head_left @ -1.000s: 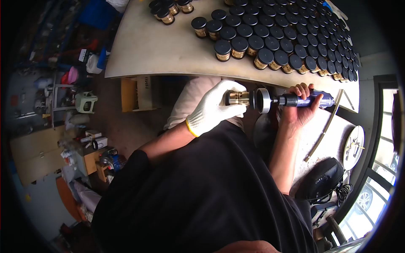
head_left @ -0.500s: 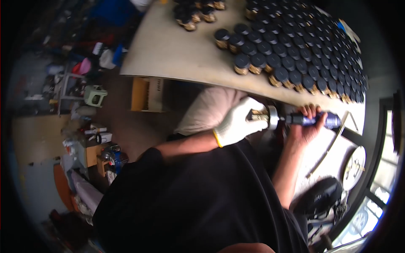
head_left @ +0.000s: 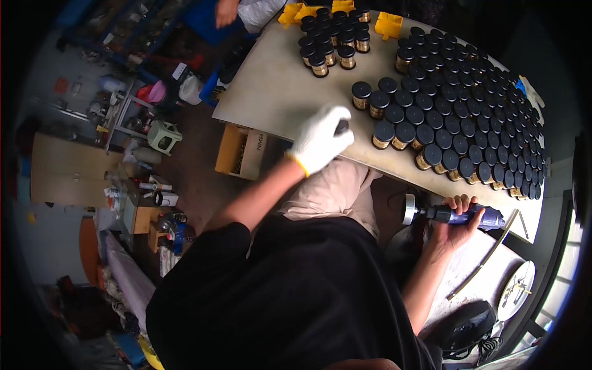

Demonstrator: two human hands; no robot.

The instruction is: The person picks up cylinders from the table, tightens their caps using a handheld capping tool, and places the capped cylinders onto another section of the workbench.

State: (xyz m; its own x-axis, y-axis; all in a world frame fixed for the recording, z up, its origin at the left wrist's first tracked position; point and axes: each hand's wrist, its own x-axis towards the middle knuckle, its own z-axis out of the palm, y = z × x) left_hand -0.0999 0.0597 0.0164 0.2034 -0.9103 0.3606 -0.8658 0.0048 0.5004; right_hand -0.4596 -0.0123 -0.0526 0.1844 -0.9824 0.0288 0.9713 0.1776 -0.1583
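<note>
My left hand (head_left: 322,139), in a white glove with a yellow cuff, is closed around a small jar whose dark lid (head_left: 342,127) shows between the fingers. It is over the front edge of the table (head_left: 271,92); most of the jar is hidden by the glove. My right hand (head_left: 455,229), bare, grips a purple and black power screwdriver (head_left: 484,217) below the table edge. The tool carries a round silvery capping head (head_left: 409,209) that points left, apart from any jar. Nearest the left hand stand black-lidded jars (head_left: 383,134) with gold-coloured sides.
Many more black-lidded jars (head_left: 459,123) fill the right of the table; a smaller group (head_left: 333,40) stands at the back. Yellow holders (head_left: 388,24) lie behind them. Another person's hand (head_left: 227,11) is at the far left. Under the table sits a cardboard box (head_left: 250,154).
My left hand has drawn the jar out of the capping head and carried it up and left to the table edge. My right hand still holds the screwdriver. The view has shifted.
</note>
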